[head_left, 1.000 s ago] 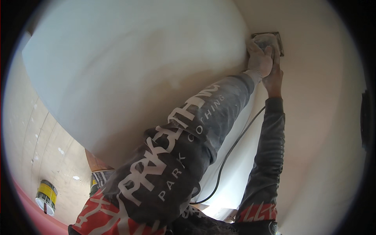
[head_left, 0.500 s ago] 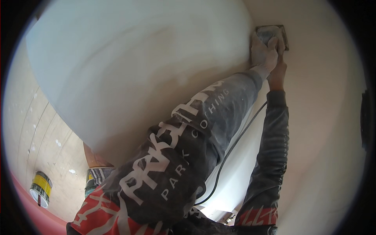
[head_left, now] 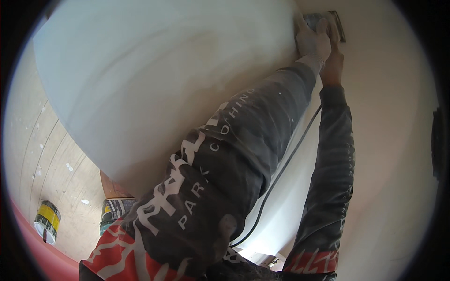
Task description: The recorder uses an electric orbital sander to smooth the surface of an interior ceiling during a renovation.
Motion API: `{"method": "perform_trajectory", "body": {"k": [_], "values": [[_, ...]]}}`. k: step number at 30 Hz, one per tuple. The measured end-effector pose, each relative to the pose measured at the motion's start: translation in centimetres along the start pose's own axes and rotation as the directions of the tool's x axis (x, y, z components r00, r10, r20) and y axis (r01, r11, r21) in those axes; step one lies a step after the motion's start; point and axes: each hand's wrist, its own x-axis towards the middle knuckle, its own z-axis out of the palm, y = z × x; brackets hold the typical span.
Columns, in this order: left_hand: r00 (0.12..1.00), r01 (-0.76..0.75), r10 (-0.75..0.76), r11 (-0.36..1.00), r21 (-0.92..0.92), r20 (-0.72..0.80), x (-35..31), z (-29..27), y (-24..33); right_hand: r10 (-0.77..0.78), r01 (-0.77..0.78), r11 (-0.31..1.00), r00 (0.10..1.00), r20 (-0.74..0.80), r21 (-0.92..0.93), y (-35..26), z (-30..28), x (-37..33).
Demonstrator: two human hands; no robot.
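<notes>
At the top of the head view, a dusty palm sander (head_left: 336, 23) with a dark square pad is against the pale wall, close to the inner corner. My left hand (head_left: 313, 43), coated in white dust, is closed over its near side. Just right of it, my right hand (head_left: 333, 58) grips the same sander, its fingers partly hidden behind the left hand and the tool. Both arms reach far up in dark dusty sleeves. A black cable (head_left: 283, 175) runs down between the forearms from near my right wrist.
Smooth pale wall surfaces (head_left: 154, 79) meet at the corner and curve around me. Low on the left, a yellow-and-dark paint tin (head_left: 48, 220) sits on a paint-spotted plank floor (head_left: 70, 182). Another tin (head_left: 111, 213) is partly covered by my sleeve. A dark object (head_left: 437, 143) is at the right rim.
Both hands and the sander have moved upward along the wall, and my forearms have stretched up with them. My grip looks the same.
</notes>
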Motion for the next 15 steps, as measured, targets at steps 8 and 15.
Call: {"method": "perform_trajectory", "body": {"k": [8, 15], "values": [[0.998, -0.068, 0.069, 0.975, 0.21, 0.002, 1.4, 0.0, -2.2, 0.144, -0.115, 0.965, 0.984, 0.106, -0.237, 0.8, 0.7, 0.1], [0.987, 0.035, -0.093, 0.922, 0.384, 0.133, 0.4, -0.5, -2.9, 0.281, -0.247, 0.945, 0.948, 0.151, -0.213, -2.2, -0.7, -2.0]]}}
